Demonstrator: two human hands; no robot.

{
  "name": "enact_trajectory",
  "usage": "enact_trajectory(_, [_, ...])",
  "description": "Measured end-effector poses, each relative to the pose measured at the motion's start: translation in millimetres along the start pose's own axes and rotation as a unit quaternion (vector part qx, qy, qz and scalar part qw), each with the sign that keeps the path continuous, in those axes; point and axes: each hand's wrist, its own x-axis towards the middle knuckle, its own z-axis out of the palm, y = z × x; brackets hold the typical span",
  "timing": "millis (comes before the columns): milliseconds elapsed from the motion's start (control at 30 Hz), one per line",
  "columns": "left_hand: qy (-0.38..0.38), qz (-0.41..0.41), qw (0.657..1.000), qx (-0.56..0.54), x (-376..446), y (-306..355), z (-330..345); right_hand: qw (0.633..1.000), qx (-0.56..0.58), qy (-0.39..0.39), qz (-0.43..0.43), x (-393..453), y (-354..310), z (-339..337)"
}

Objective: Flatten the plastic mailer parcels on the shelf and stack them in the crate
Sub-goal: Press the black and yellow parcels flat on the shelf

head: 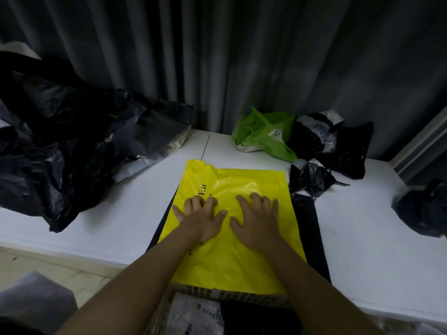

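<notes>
A yellow plastic mailer point(244, 180) lies spread on the white shelf point(362, 238), on top of a flat black mailer point(307, 223). My left hand point(200, 218) presses down on the yellow mailer's left half, fingertips bent against the plastic. My right hand point(256, 221) presses beside it, palm flat and fingers spread. Under the shelf's front edge sits the crate point(242, 298), with a grey mailer point(193, 315) and a black one point(261, 320) lying in it.
A large heap of black and grey mailers point(72, 146) fills the shelf's left side. At the back right are a crumpled green mailer point(263, 134) and black ones point(338, 146). Another black mailer point(423, 209) lies at the far right. Dark curtains hang behind.
</notes>
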Motion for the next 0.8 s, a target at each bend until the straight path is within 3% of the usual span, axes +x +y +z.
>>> enact_trajectory(100, [0.059,0.051,0.995,0.068,22,2,-9,0.999,0.007,-0.003,-0.049,28,-4,-1])
enact_trajectory(233, [0.034,0.098,0.988,0.117,47,-13,-6,0.998,0.002,-0.026,-0.052,51,-3,12])
enact_trajectory(467, [-0.003,0.073,0.988,0.138,59,-19,8,0.996,0.012,-0.089,-0.007,56,1,29])
enact_trajectory(800, [-0.058,0.007,0.988,0.14,65,-11,-3,0.994,0.027,-0.102,0.015,56,-1,27])
